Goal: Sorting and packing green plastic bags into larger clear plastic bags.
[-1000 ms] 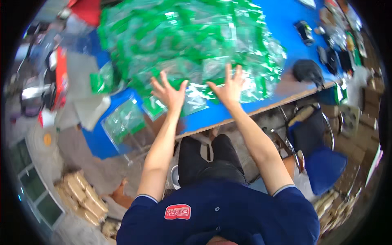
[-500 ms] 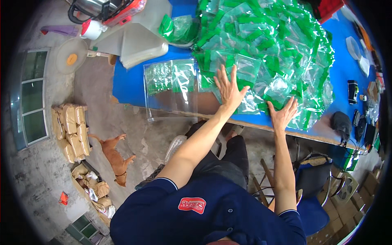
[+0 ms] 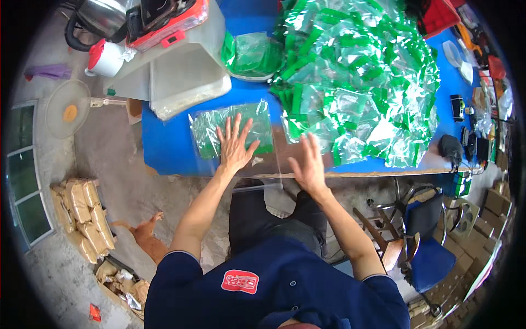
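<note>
A large clear plastic bag (image 3: 253, 112) lies at the table's front edge with green-banded packets inside, its near end hanging past the edge. My left hand (image 3: 235, 147) rests on the bag, palm down, fingers spread. Just right of the bag is my right hand (image 3: 308, 169), fingers stretched out and holding nothing; whether it touches the table cannot be seen. Beyond it spreads a big heap of clear, green-banded plastic packets (image 3: 356, 71).
The table (image 3: 170, 148) is blue. At the back left stand a stack of clear plastic sheets (image 3: 189, 90), a round container of green packets (image 3: 255, 55) and a white jug (image 3: 107, 59). A blue chair (image 3: 430, 263) stands right. A brown dog (image 3: 148, 236) lies on the floor.
Both hands have moved left, the left from the heap onto the bag, the right from the heap's front to beside the bag. The view has shifted, and the bag's packets look spread wider.
</note>
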Demonstrator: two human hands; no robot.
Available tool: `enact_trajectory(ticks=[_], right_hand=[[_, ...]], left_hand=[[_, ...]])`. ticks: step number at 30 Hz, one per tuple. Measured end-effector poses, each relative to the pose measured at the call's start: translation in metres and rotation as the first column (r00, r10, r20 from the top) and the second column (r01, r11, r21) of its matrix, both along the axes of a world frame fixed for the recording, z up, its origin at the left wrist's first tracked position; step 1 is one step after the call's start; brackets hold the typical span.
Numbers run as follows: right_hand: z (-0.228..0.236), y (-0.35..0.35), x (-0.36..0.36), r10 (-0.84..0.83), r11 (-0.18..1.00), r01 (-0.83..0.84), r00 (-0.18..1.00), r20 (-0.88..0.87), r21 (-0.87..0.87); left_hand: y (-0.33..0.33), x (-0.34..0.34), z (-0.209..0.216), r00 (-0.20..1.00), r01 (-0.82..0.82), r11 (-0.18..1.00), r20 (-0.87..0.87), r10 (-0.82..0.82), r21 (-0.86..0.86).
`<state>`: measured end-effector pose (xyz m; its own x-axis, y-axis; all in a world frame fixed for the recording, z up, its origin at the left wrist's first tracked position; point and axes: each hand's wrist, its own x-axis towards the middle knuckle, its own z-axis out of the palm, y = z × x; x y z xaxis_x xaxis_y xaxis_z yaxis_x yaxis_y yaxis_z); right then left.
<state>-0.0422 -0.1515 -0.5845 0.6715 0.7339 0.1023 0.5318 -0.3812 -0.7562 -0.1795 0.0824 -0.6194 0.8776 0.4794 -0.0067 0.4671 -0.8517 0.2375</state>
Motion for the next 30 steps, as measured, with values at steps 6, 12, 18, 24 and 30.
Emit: enact_trajectory(ticks=[6,12,18,24,30], right_hand=[[-0.008,0.088,-0.051,0.148,0.987,-0.147,0.989,0.008,-0.06],[-0.009,0.092,-0.042,0.039,0.999,-0.039,0.999,-0.013,-0.034],[-0.012,0.055,-0.014,0.162,0.986,-0.162,0.987,-0.016,-0.028],[-0.015,0.031,-0.029,0.787,0.617,-0.758,0.596,0.157,-0.211],[-0.065,0.003,-0.055,0.572,0.778,-0.605,0.57,0.591,-0.17]], left_hand=[[0.031,-0.057,0.005,1.0,-0.004,0.997,-0.029,0.001,-0.076],[0.006,-0.019,0.005,0.993,-0.108,0.984,0.034,0.114,-0.144],[0.038,-0.077,0.048,0.9,0.034,0.896,0.403,0.165,-0.444],[0.048,-0.238,0.029,0.92,-0.134,0.98,0.349,0.177,-0.144],[0.019,-0.26,-0.018,0.938,0.1,0.952,0.292,-0.188,0.289]])
